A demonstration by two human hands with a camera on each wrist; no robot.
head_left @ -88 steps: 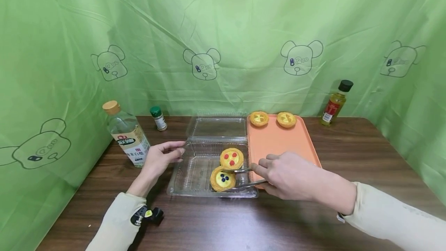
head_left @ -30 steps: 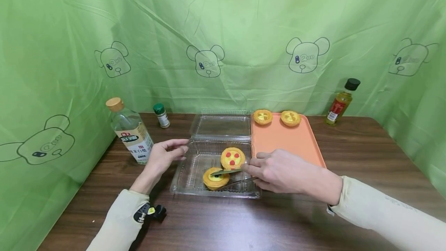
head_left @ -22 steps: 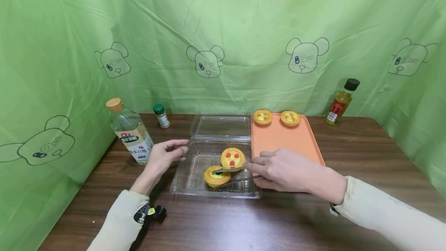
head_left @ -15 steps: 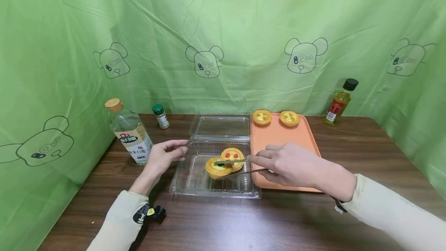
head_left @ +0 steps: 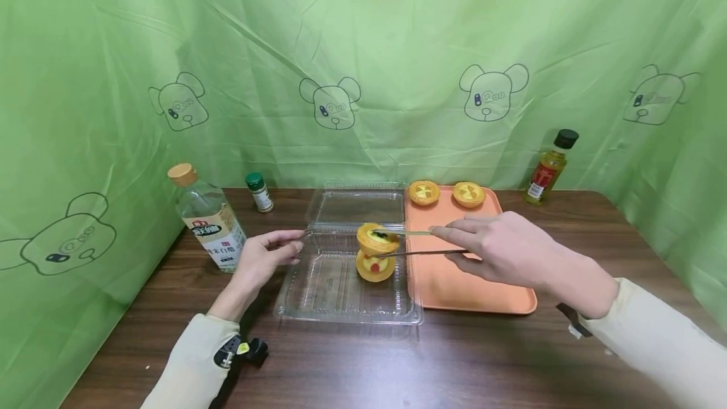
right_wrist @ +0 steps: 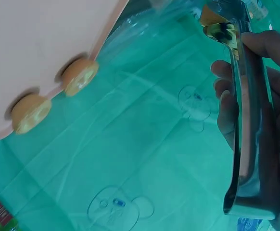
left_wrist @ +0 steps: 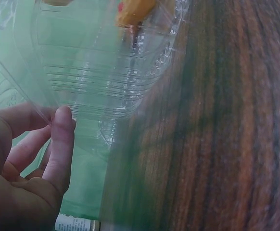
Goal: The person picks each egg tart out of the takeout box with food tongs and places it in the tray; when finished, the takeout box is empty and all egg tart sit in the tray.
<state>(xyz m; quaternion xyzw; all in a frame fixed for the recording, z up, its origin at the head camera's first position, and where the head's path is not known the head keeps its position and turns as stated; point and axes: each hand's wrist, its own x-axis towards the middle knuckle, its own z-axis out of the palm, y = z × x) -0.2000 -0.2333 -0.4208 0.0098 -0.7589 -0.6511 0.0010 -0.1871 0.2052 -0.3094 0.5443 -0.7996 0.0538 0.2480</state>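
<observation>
My right hand point(head_left: 505, 248) grips metal tongs point(head_left: 423, 252), whose tips hold an egg tart with dark berries point(head_left: 372, 245). The berry tart is lifted and tilted, partly covering a tart with red toppings point(head_left: 376, 274) that sits in the clear plastic clamshell box point(head_left: 329, 311). In the right wrist view the tongs point(right_wrist: 246, 120) run along the fingers. My left hand point(head_left: 264, 264) is at the box's left edge; in the left wrist view its thumb and index finger pinch the clear plastic rim point(left_wrist: 22, 91).
Two more tarts, a left one point(head_left: 423, 193) and a right one point(head_left: 468, 194), sit at the far end of an orange tray point(head_left: 471, 292). A vinegar bottle point(head_left: 212, 226), a green-capped shaker point(head_left: 260, 194) and an oil bottle point(head_left: 547, 172) stand around. A green curtain point(head_left: 397, 30) hangs behind.
The tongs have closed on the berry tart and lifted it up and away from the box's near side, above the red-topped tart. My right hand has moved back and right; my left stays put.
</observation>
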